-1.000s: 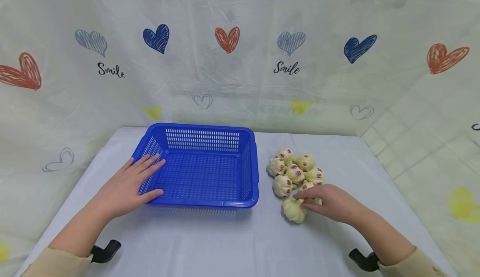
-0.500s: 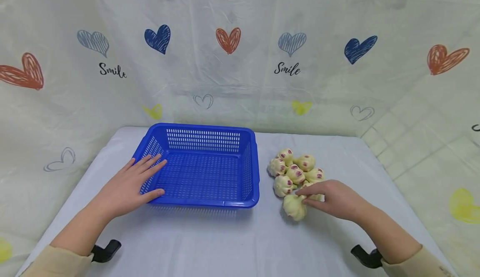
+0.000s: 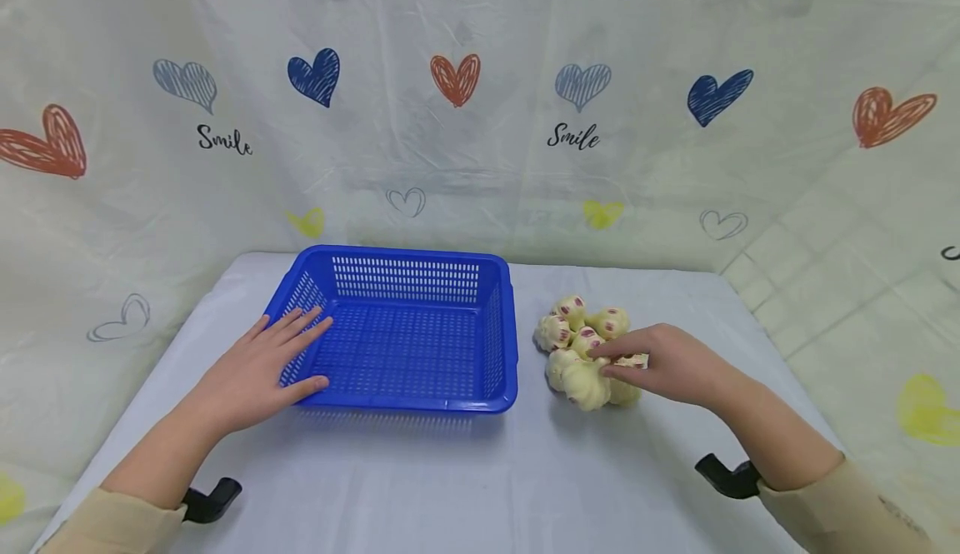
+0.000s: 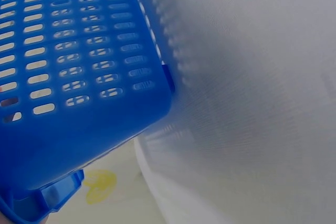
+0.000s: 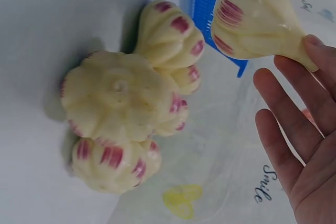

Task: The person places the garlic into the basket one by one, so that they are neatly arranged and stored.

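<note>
My right hand [image 3: 667, 364] pinches a garlic bulb [image 3: 587, 385] by its stem, between thumb and fingertips. In the right wrist view that bulb [image 5: 252, 17] hangs above the table, apart from the others. Several more garlic bulbs [image 3: 609, 322], cream with purple-red patches, lie clustered just beyond and under it, some partly hidden. On the left, my left hand [image 3: 255, 375] rests with spread, straight fingers over the left rim of a blue plastic basket [image 3: 405, 406]. The basket's slotted wall [image 4: 79, 124] fills much of the left wrist view. No bulbs lie inside it.
A white cloth covers the table [image 3: 420, 487]. Behind it hangs a pale curtain [image 3: 495, 179] printed with hearts and "Smile". The basket stands left of the garlic, with a strip of cloth between them.
My right hand has lifted the garlic bulb and moved it away from me, so it now overlaps the cluster. The left hand and basket have stayed put.
</note>
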A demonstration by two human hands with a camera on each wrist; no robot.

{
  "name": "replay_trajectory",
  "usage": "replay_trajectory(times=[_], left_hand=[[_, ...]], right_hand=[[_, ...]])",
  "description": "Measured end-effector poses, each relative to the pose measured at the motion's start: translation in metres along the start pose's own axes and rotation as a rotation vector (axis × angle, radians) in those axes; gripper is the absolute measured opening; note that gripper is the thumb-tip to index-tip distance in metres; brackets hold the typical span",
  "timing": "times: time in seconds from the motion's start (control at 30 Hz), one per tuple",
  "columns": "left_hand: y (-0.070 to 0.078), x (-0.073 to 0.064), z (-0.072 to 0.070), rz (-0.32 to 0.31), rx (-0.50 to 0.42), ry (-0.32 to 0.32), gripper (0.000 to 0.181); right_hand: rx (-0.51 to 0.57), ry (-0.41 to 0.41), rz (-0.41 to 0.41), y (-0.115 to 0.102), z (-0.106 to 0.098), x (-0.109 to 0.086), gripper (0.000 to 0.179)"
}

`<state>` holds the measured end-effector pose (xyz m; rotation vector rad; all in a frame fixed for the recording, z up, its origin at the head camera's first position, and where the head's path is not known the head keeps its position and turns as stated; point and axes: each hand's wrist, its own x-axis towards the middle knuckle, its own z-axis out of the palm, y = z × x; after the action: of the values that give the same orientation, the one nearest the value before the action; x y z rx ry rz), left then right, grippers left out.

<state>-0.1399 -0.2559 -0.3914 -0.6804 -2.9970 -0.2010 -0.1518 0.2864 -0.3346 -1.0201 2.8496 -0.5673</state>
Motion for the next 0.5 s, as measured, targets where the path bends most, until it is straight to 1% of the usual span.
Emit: replay_trajectory(times=[0.13,0.23,0.33,0.43,0.5], left_hand=[[0.001,0.0,-0.001,0.001,-0.005,0.002,0.082],[0.001,-0.001,-0.002,0.002,-0.008,0.003,0.083],[0.002,-0.001,-0.003,0.002,-0.009,0.007,0.084],[0.002,-0.001,-0.003,-0.002,-0.011,0.007,0.085],[0.002,-0.001,-0.002,-0.006,-0.015,0.003,0.085]], right_hand=[[0.016,-0.004,0.005,-0.002,-0.005,0.013,0.026],[0.081,-0.013,0.026,-0.003,-0.01,0.024,0.026],[0.122,-0.002,0.033,-0.004,-0.013,0.037,0.026],[0.124,0.017,0.025,-0.005,-0.015,0.051,0.027],[0.126,0.017,0.036,-0.006,-0.015,0.06,0.027]])
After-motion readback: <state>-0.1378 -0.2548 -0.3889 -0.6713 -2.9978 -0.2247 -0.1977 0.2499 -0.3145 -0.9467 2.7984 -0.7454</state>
